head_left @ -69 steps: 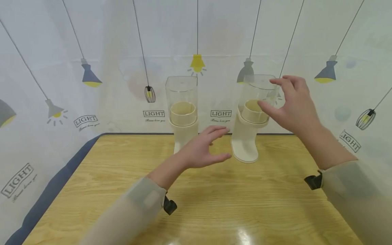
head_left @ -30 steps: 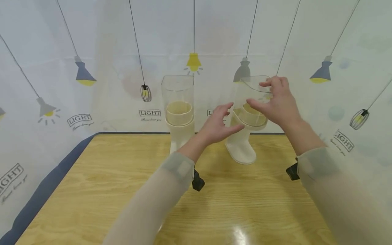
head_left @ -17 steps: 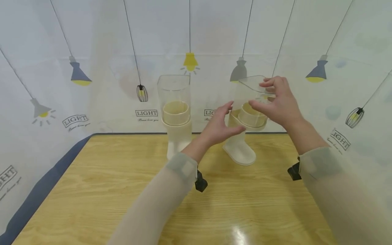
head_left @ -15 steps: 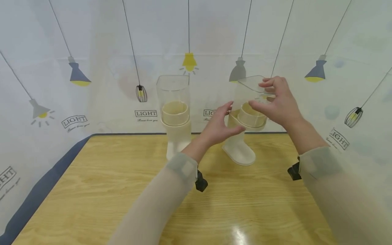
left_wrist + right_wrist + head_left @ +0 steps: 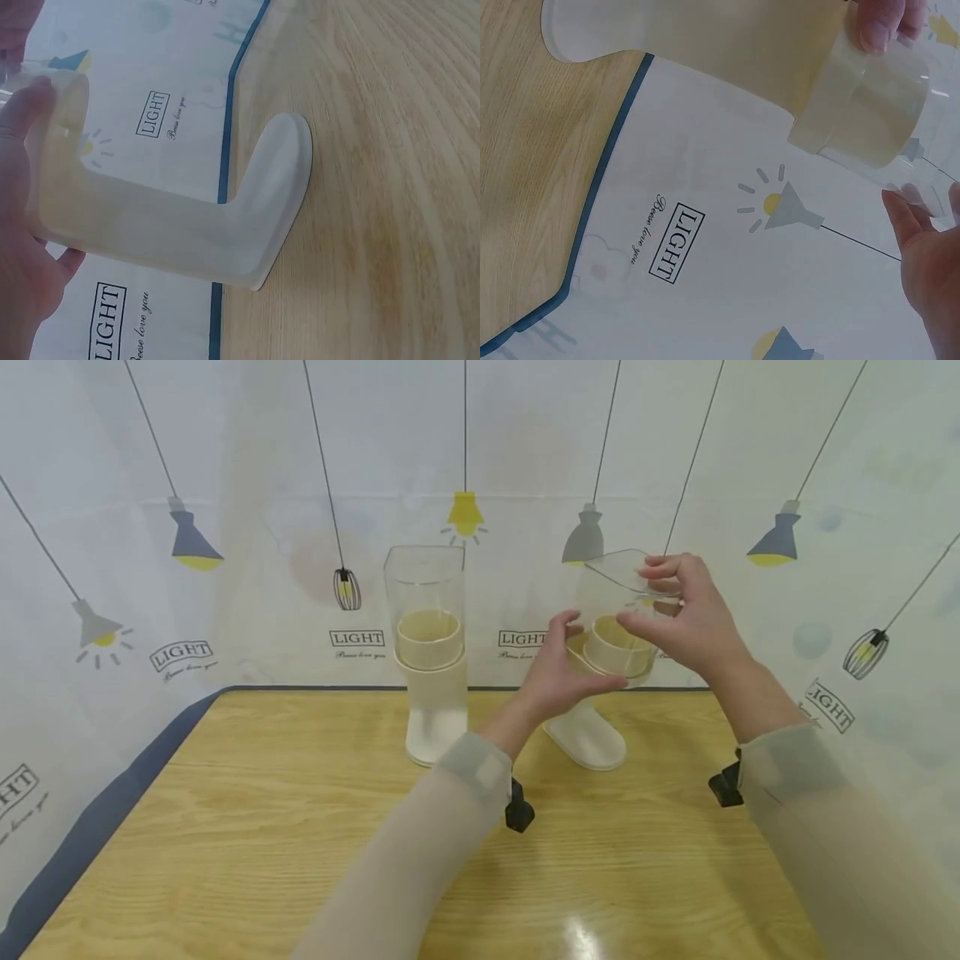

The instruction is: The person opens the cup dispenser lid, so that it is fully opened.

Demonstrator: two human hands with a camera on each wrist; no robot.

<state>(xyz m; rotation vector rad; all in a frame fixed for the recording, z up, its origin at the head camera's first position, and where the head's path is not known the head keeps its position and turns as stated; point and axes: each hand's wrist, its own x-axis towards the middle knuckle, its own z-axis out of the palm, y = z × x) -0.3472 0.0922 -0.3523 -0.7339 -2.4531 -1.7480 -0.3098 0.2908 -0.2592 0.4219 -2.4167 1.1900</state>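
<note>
Cream and shaped like a boot, a smooth, plastic-looking stand is at one o'clock on the yellow-brown wooden table, with the person at six o'clock. Its foot is on the wood. On top sits a tall, clear, see-through tub, and a short, round cream ring shows through low down.

I see both hands there. The left hand comes from about seven o'clock and holds the top of the stand, right by the bottom of the tub. Its thumb is on the near side and its fingers go round the other side. The right hand is higher, at three o'clock of the tub, and holds the clear wall near the rim with curled fingers. I can't tell how hard it squeezes.

Close to twelve o'clock, a bit toward eleven, is another cream boot-shaped stand with its own clear tub. No hand is on it.

I think the held tub is light, stiff and a bit slippery, and it might crack if it fell. Its sides, just under the rim, look best to hold. The stand seems light and hard and could tip, so its top part is a good spot to keep it steady.
</note>
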